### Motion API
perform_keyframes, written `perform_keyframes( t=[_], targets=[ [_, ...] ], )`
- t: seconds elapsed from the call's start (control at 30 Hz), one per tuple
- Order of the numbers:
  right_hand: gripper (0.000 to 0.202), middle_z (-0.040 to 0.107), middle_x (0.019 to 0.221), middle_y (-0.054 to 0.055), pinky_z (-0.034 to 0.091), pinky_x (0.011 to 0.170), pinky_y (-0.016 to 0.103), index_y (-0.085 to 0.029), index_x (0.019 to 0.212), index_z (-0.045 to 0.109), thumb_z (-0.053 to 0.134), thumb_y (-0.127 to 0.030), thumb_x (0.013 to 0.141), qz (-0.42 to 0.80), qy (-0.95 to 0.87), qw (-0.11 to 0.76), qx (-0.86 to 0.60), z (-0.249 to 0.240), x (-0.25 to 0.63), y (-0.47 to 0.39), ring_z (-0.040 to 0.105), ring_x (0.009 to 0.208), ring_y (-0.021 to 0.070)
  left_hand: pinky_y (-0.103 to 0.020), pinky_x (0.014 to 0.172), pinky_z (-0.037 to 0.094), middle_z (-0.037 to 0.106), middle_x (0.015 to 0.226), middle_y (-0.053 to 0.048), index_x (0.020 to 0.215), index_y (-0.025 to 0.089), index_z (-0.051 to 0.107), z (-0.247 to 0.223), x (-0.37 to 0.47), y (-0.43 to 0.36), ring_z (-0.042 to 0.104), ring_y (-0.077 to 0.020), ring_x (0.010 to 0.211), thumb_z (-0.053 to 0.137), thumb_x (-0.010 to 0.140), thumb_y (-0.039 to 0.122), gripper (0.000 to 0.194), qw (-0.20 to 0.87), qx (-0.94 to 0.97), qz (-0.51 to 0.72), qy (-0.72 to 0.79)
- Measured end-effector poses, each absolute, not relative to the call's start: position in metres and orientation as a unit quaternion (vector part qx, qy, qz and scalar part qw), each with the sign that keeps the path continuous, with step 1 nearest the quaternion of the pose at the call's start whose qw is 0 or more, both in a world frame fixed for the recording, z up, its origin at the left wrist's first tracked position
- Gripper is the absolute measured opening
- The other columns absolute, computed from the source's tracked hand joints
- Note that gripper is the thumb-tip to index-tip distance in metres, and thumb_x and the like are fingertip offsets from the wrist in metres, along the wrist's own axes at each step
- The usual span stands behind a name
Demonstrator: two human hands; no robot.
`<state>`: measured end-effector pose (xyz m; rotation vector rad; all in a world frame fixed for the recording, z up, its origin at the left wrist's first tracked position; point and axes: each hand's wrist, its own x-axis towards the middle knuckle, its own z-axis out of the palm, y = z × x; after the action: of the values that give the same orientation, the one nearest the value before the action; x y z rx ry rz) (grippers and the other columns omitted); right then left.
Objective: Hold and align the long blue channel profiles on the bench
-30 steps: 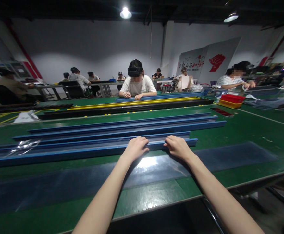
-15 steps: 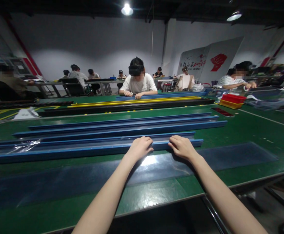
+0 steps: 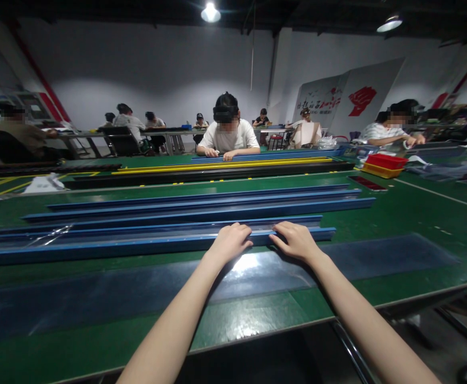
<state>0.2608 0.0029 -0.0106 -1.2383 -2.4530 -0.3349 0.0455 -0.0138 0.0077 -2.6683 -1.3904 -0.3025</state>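
- Shows a near blue channel (image 3: 97, 249) lying lengthwise on a green tabletop (image 3: 257, 320), directly in front of the wearer.
- Looks long, straight and narrow, with two raised walls, brighter blue along the top edges, and a greyish, glossy trough between.
- Runs out of view at its left and stops squarely at its right, past the right hand (image 3: 297, 241).
- Catches white glints from crinkled clear film (image 3: 55, 234) toward the channel's left part.
- Touches the left hand (image 3: 230, 242) at the channel's near wall, with fingers (image 3: 243, 229) close together and curled over the rim, thumb toward the near side. Cannot tell pinching from resting.
- Touches the right hand too, farther along the same wall, with fingers bunched and bent, thumb held apart. Cannot tell a pinch here either.
- Includes a wide, see-through strip (image 3: 385, 257), flat on the near side of the channel, shining under the wrists.
- Includes, beyond the channel, more blue channels (image 3: 201, 210), then a black bar (image 3: 217, 176) and yellow strips (image 3: 225, 166).
- Includes a seated person (image 3: 229, 136) farther beyond the channel, across the tabletop.
- Bears black and red Chinese lettering on a pale board (image 3: 353, 96) far beyond the channel's right end, too blurred to read surely, beside a red fist emblem (image 3: 362, 101).
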Motion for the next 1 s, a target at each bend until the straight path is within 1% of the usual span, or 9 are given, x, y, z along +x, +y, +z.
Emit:
perform_keyframes(
  t=[0.2,0.47,1.0],
  targets=[
    [0.032,0.065,0.087,0.007,0.036,0.068,0.024,-0.018,0.083,0.061,0.038,-0.039,0.087,-0.124,-0.87,0.188,-0.439,-0.0098,0.2615,0.0026,0.057,0.08,0.0168,-0.027,0.073,0.044,0.063,0.098,-0.003,0.09,0.019,0.056,0.0086,0.0453,-0.0145,0.056,-0.0189,0.092,0.052,0.082,0.032,0.016,0.057,-0.877,-0.094,-0.467],
    [0.032,0.064,0.09,0.008,0.037,0.071,0.025,-0.017,0.082,0.06,0.036,-0.038,0.088,-0.114,-0.877,0.171,-0.435,-0.007,0.2604,0.0013,0.054,0.088,0.0172,-0.028,0.076,0.044,0.063,0.098,-0.004,0.091,0.019,0.057,0.0086,0.0464,-0.0137,0.056,-0.0191,0.093,0.053,0.081,0.032,0.017,0.046,-0.877,-0.094,-0.47],
    [0.033,0.063,0.093,0.008,0.039,0.071,0.025,-0.018,0.088,0.061,0.035,-0.039,0.088,-0.105,-0.877,0.161,-0.441,-0.0054,0.261,0.0011,0.054,0.09,0.0177,-0.028,0.078,0.044,0.063,0.099,-0.004,0.095,0.02,0.058,0.0069,0.0451,-0.0123,0.057,-0.0192,0.094,0.051,0.082,0.033,0.019,0.03,-0.875,-0.094,-0.474]
  ],
)
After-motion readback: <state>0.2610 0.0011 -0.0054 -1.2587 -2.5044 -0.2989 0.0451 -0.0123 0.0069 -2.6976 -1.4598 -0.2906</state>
